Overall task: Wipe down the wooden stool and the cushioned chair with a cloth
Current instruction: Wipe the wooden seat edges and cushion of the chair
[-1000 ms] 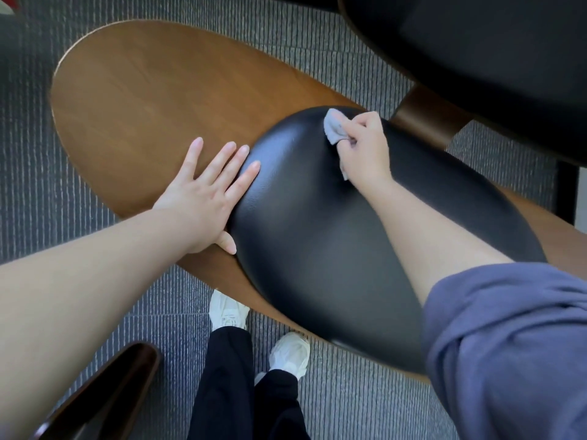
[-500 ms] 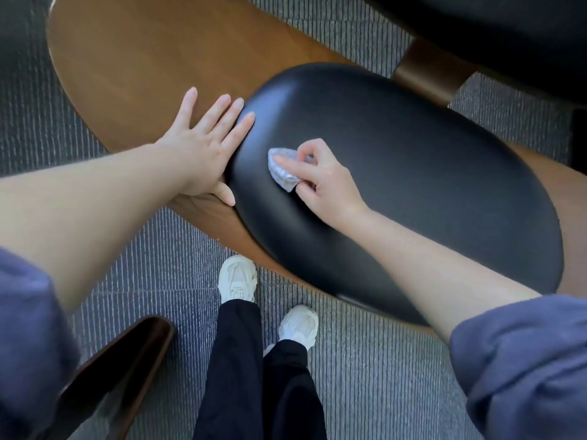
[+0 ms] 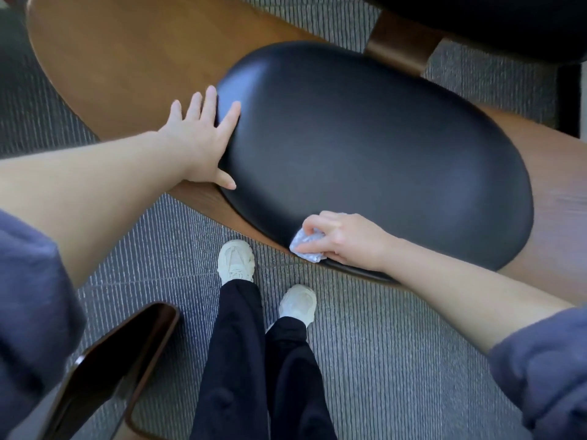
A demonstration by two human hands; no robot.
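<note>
A black oval cushion [image 3: 381,147] sits on the brown wooden seat [image 3: 127,65] of the chair in front of me. My right hand [image 3: 346,239] grips a small crumpled light grey cloth [image 3: 306,246] and presses it on the cushion's near edge. My left hand [image 3: 203,134] lies flat with fingers spread, partly on the wood and partly against the cushion's left end.
Grey ribbed carpet [image 3: 365,360] covers the floor. A dark glossy wooden piece [image 3: 108,369] stands at the bottom left. Another black cushion [image 3: 492,23] on a wooden bracket [image 3: 400,49] fills the top right. My own legs and white shoes [image 3: 236,258] are below the seat edge.
My right hand has swept the cloth from the cushion's far edge across its left part down to the near edge. My left hand stayed flat at the cushion's left end.
</note>
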